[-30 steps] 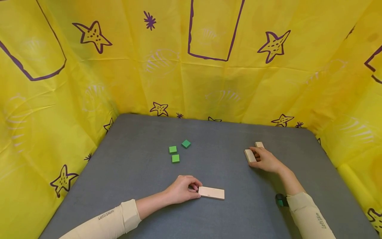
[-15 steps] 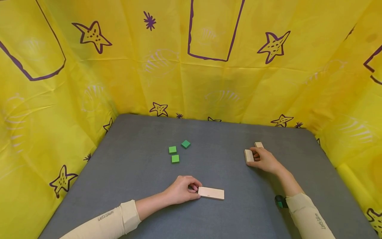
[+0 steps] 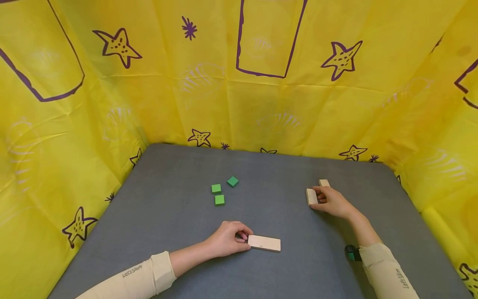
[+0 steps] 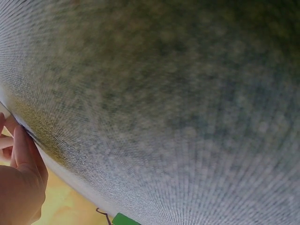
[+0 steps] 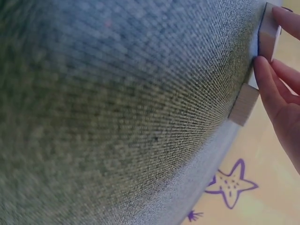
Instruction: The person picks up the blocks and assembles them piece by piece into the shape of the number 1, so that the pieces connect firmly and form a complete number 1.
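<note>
Yellow cloth (image 3: 168, 104) hangs round a grey worktop (image 3: 175, 178); I rate both low risk, the cloth being well apart from the handled pieces.

The left hand (image 3: 228, 238) has its fingers clamped on the left end of a long wooden block (image 3: 264, 243), lying flat on the worktop. In my judgement, that one-ended hold could let the block swing or tip if raised.

The right hand (image 3: 333, 202) has its fingers clamped across opposite ends of a pale wooden block (image 3: 311, 197), farther out to the right. A narrow hold of this kind could slip if pressure were uneven. A rear wooden block (image 3: 324, 182) sits near, partly behind the hand; a backward drift of the knuckles could knock it. I cannot confirm contact.

Three green blocks (image 3: 220, 200) lie loose, left of centre, and could be scattered by a sweeping left arm.

Writing: the left sleeve (image 3: 127, 277) and right sleeve (image 3: 388, 265) each read "Let's Slim". A tiny mark on the long wooden block is illegible to me.
</note>
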`<action>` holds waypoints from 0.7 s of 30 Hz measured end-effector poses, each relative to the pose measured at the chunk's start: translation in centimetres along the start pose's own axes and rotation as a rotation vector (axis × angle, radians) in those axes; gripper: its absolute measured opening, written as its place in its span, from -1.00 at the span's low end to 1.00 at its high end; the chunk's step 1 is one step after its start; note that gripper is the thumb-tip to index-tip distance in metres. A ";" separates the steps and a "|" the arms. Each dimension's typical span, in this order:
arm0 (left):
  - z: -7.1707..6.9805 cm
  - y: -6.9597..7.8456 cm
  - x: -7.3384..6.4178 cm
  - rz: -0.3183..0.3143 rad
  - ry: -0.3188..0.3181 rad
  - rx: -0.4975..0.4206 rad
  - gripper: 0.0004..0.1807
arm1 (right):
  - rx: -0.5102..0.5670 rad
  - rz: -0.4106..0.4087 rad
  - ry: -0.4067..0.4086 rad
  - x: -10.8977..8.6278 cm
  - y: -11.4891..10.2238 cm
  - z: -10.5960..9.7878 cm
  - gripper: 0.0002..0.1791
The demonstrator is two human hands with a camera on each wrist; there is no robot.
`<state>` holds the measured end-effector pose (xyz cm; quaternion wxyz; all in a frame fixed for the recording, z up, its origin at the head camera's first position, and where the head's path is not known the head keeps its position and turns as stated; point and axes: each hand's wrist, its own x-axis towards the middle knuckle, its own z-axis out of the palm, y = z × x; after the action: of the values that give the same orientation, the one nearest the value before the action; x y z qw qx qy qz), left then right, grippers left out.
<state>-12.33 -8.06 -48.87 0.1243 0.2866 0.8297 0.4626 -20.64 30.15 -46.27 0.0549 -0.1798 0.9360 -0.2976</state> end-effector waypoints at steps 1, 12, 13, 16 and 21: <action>0.0 0.0 0.0 0.004 0.000 -0.001 -0.74 | 0.000 -0.001 0.001 0.0 0.1 0.0 -0.30; 0.0 0.0 0.0 0.009 0.001 -0.021 -0.74 | -0.016 0.001 0.018 -0.1 0.5 0.2 -0.32; 0.0 0.0 0.0 0.010 0.002 -0.021 -0.75 | -0.021 0.001 0.019 -0.1 0.5 0.2 -0.32; 0.0 0.0 0.0 0.012 0.004 -0.020 -0.75 | -0.036 0.005 0.025 0.0 0.4 0.3 -0.32; 0.1 0.1 0.0 0.009 0.004 -0.016 -0.75 | -0.057 0.013 0.048 0.1 0.2 0.6 -0.33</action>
<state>-12.26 -7.98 -48.81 0.1228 0.2883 0.8249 0.4705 -20.66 29.93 -46.88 0.0293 -0.1679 0.9463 -0.2747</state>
